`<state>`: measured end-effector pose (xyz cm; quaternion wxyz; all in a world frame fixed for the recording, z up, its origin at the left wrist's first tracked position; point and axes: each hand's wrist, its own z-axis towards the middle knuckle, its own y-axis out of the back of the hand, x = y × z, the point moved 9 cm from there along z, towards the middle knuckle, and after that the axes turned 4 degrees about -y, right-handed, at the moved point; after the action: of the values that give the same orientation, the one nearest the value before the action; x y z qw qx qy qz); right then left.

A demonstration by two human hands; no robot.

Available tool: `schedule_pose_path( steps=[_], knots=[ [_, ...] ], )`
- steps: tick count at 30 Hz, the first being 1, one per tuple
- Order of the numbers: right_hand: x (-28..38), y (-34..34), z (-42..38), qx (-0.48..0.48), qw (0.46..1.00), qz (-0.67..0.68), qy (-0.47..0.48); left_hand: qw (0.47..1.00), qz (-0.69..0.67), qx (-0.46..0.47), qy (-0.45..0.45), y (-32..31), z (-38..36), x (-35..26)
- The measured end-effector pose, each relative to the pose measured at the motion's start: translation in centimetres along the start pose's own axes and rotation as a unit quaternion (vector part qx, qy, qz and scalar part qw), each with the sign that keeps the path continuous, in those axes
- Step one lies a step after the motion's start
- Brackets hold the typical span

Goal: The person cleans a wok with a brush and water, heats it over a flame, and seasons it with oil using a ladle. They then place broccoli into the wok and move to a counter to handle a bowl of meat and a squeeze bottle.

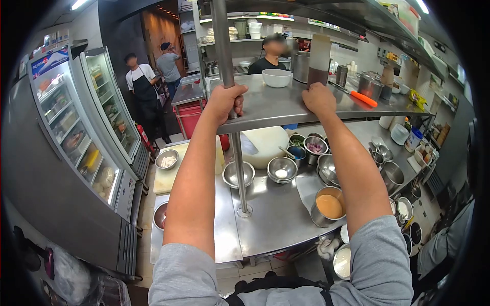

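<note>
My left hand [226,103] is wrapped round the upright metal post [224,48] at the front edge of the raised steel shelf [265,109]. My right hand [320,98] is closed, knuckles up, at the shelf's surface; its fingertips are hidden, and I cannot tell what they grip. Directly behind it stands a tall bottle [319,60], pale above and dark below, overlapped at its base by the hand. A white bowl [276,78] sits on the shelf between both hands. To the right lies an orange-handled tool [363,99].
Below the shelf, the steel counter [265,219] bears several metal bowls [282,169], a pot of orange sauce [328,205] and a white cutting board [171,178]. Glass-door fridges [76,127] line the left. One person [273,53] is behind the shelf; two others stand near the doorway.
</note>
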<state>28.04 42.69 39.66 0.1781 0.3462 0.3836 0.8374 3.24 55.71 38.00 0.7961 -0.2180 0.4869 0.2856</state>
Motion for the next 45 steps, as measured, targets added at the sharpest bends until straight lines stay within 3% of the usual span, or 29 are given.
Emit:
schedule_pose_path(
  steps=[18, 33, 45],
  knots=[
    [-0.3, 0.8, -0.9, -0.036, 0.998, 0.051, -0.002, 1.0, 0.003, 0.001, 0.002, 0.3, -0.2, 0.0],
    [0.3, 0.7, -1.3, 0.042, 0.996, 0.048, 0.065, 0.998, -0.041, 0.038, -0.001, -0.1, -0.3, -0.2],
    [0.6, 0.3, -1.1, 0.037, 0.994, 0.051, 0.087, 1.0, -0.001, -0.002, -0.012, 0.1, -0.7, -0.7]
  ],
)
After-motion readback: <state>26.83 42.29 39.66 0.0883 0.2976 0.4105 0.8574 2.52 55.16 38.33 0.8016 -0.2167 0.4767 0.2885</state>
